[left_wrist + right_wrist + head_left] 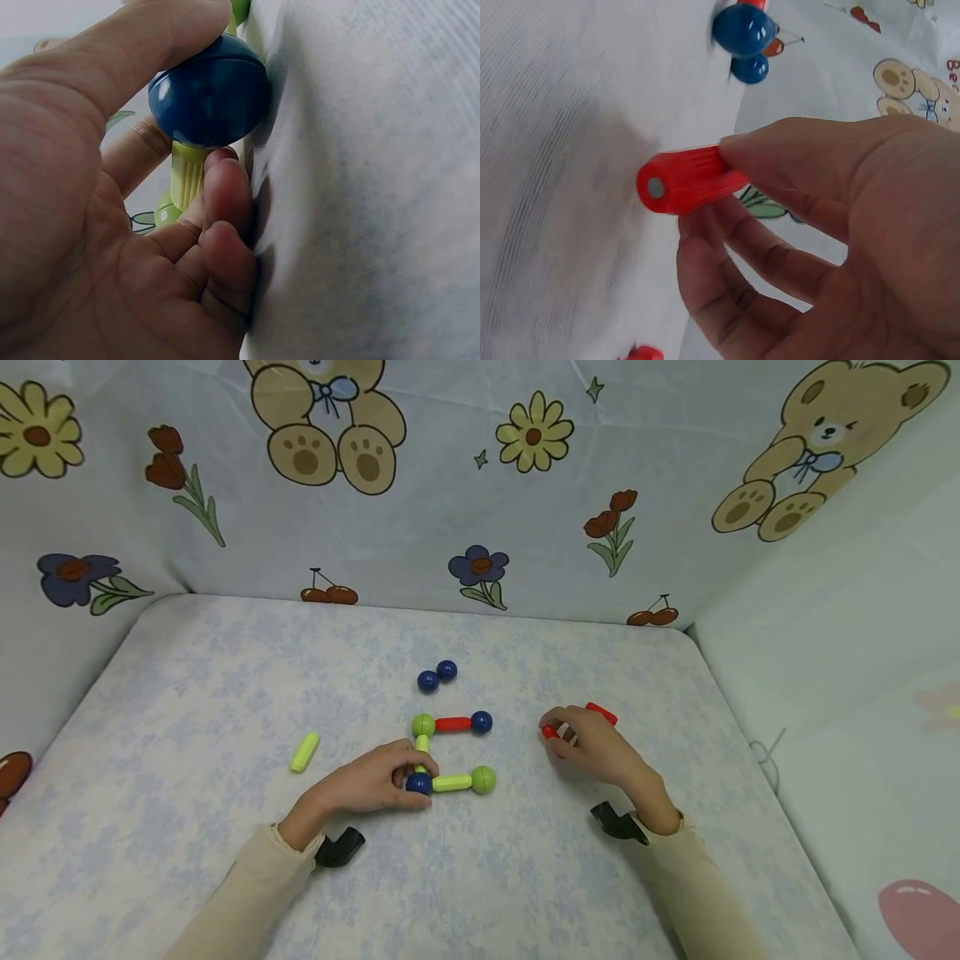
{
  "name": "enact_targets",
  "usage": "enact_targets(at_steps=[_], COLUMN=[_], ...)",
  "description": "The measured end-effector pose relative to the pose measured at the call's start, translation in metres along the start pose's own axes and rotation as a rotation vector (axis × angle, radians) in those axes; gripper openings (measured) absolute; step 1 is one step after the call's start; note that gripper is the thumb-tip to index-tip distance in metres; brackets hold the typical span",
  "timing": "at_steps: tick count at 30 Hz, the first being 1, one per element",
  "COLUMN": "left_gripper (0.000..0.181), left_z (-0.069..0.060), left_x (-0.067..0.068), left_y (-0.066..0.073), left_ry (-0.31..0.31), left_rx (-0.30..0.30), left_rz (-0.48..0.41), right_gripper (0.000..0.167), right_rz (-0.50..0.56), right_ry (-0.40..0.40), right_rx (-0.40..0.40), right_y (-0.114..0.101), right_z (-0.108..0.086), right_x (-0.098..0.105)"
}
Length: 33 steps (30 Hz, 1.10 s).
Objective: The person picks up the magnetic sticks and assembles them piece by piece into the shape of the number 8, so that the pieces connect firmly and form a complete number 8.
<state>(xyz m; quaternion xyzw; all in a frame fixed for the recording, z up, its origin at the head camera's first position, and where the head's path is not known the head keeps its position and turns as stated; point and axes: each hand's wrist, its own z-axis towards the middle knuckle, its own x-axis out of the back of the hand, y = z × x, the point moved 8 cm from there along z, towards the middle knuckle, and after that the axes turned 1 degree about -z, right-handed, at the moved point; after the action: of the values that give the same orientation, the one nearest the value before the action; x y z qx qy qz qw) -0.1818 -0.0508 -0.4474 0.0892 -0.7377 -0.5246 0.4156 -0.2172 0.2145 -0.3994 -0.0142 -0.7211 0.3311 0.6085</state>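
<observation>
I saw three rods (453,724) and four balls (423,725) joined as an open frame (453,783), centre; left hand (375,779) pinched its near-left blue ball (419,783). Right hand (596,747) pinched a red rod (679,182), right; spare red rod (602,713), yellow-green rod (304,753), two far blue balls (428,682) lay unattached.

The left grip (97,247) holds a blue ball (210,94).
</observation>
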Motion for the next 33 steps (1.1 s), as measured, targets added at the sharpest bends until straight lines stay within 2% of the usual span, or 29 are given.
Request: enact_targets(at_steps=[7,16,21,27,33], left_gripper=[0.031,0.031,0.031,0.030,0.031], left_z=[0.000,0.000,0.000,0.000,0.000], left_x=[0.001,0.000,0.000,0.000,0.000], left_y=[0.000,-0.001,-0.001,-0.001,-0.001], left_ry=[0.004,0.004,0.006,0.003,0.003], left_rx=[0.006,0.003,0.003,0.004,0.008], left_rz=[0.004,-0.001,-0.004,-0.003,-0.011], right_gripper=[0.020,0.019,0.019,0.020,0.020], right_rz=[0.057,0.116,0.144,0.252,0.339], right_ry=[0.034,0.046,0.069,0.087,0.083], right_rx=[0.044,0.067,0.059,0.050,-0.020], right_y=[-0.022,-0.036,-0.042,-0.047,-0.045], right_z=[0.015,0.026,0.030,0.032,0.032], right_x=[-0.005,-0.018,-0.023,-0.029,-0.034])
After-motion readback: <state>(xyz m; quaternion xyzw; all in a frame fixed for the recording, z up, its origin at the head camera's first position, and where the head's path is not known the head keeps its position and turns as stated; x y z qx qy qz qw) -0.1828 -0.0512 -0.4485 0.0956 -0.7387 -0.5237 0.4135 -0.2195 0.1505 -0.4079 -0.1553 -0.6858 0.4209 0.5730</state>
